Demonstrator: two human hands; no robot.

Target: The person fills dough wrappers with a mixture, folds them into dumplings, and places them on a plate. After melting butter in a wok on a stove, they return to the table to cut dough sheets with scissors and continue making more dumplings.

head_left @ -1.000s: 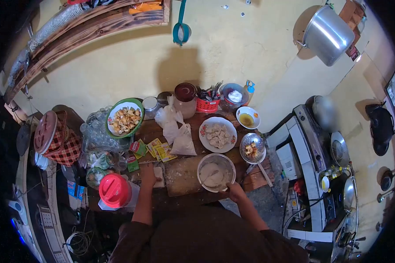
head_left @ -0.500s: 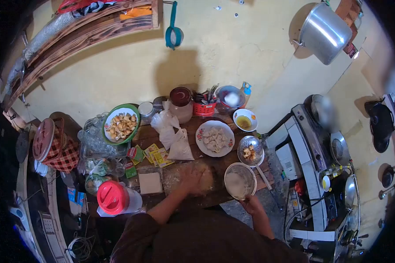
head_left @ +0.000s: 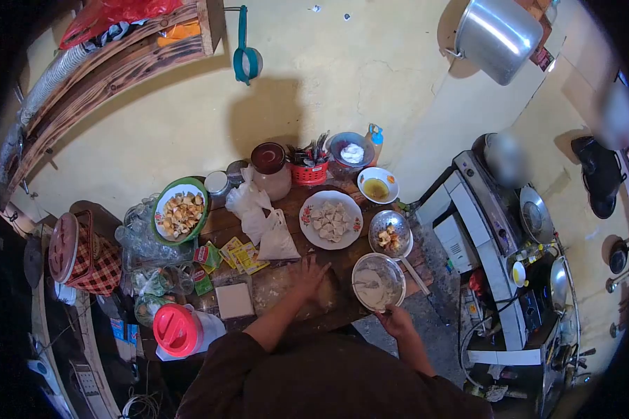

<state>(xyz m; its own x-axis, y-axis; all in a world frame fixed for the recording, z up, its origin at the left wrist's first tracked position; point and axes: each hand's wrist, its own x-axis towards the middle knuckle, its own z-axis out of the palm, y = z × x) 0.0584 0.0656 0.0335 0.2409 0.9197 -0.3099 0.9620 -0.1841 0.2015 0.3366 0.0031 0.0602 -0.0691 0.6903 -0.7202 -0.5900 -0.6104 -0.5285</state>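
My left hand lies flat on the wooden table with its fingers spread, on a surface dusted with white powder. Nothing shows in its grasp. At the table's front right, my right hand grips the near rim of a metal bowl, which holds a pale, floury mixture. Beyond the left hand is a floral plate of pale, folded dough pieces. A skimmer with browned pieces rests on a dish just past the bowl. Left of the left hand lies a pale square block.
A green-rimmed basin of browned pieces, bags of white powder and seasoning sachets stand at left. A red-lidded jug is near the front edge. A stove stands to the right.
The camera view has shifted. My left hand, blurred over a pale patch before, is now sharp with fingers spread, and that patch no longer shows. My right hand stays on the bowl's rim.
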